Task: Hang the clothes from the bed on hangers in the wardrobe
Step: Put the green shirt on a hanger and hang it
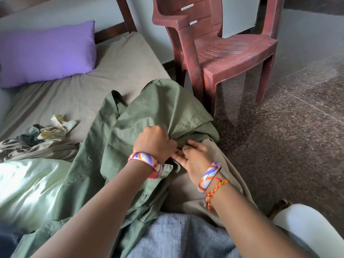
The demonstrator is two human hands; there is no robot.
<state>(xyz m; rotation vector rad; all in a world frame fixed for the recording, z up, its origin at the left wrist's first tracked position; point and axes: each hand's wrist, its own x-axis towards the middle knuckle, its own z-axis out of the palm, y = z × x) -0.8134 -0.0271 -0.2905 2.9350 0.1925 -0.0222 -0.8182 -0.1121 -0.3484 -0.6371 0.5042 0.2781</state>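
Over the bed's (119, 67) near edge, both arms reach forward and meet at the green shirt (130, 123). Left hand (155, 144), knuckles up, is fisted round a bunched fold of the shirt, pulling it into a ridge. Right hand (195, 158) lies just beside it, palm partly turned up, fingers loosely spread and pressing at the shirt's edge; fingertips of the two hands touch. Something red seems to peek between them, but it's too small to tell what. Each wrist wears a patterned bangle, and the right one also a red-and-yellow thread.

Shirt lies spread across the bed's corner, its far part draped over the edge toward the floor (288, 146). Under the right hand runs beige cloth (193, 192), hanging down the bed's side. A pale shiny green garment (28, 187) sits left of the shirt, touching it. Further left, a crumpled heap of clothes (37, 140) rests on the sheet. Purple pillow (46, 51) at the head of the bed, well apart. A maroon plastic chair (219, 43) stands on the floor right against the bed's corner, just beyond the shirt.
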